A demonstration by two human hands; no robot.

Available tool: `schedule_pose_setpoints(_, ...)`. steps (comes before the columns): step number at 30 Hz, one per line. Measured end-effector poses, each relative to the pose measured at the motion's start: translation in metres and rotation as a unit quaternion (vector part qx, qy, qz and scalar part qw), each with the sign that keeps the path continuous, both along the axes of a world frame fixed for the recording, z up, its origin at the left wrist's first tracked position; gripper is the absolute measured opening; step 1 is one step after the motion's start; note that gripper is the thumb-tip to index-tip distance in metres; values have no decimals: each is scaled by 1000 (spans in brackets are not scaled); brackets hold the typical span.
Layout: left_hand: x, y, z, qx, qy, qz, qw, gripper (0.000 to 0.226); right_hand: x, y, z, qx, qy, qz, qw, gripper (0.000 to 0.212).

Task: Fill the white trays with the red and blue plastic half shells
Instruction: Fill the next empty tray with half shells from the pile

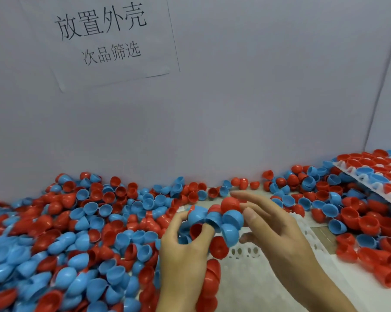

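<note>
1. Left hand, frame centre: fingers curled round a clump of nested red and blue half shells.
2. Right hand: fingers straight, spread, touching the clump's right side.
3. Empty white tray under both hands, lower right.
4. Filled tray tilted at right edge.
5. Loose shell pile covers the left and back.
6. Paper sign upper left on the wall.

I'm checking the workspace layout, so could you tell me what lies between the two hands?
In the head view, a clump of nested red and blue shells lies between the left hand and right hand.
</note>
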State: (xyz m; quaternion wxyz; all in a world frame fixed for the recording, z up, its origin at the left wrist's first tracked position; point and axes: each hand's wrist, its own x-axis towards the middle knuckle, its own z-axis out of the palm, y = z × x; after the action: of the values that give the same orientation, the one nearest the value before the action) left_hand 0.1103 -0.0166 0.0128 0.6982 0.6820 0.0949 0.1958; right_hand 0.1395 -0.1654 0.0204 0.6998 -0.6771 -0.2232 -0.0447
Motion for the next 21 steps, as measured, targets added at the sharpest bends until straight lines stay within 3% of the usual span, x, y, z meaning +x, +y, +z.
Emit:
schedule_pose_setpoints(3,2,1,-5,27,-14,-14,999,16,2,2,1,33,29,-36,998,21)
schedule_pose_setpoints(11,3,6,-11,4,4,-37,999,11,5,7,-7,161,156,-69,972,34)
schedule_pose_setpoints(17,1,8,-5,-51,27,-33,998,13,1,14,-6,213,161,-83,960,30)
schedule_pose_setpoints(21,0,10,-2,-70,47,-30,996,36,-1,18,-6,205,148,-108,961,28)
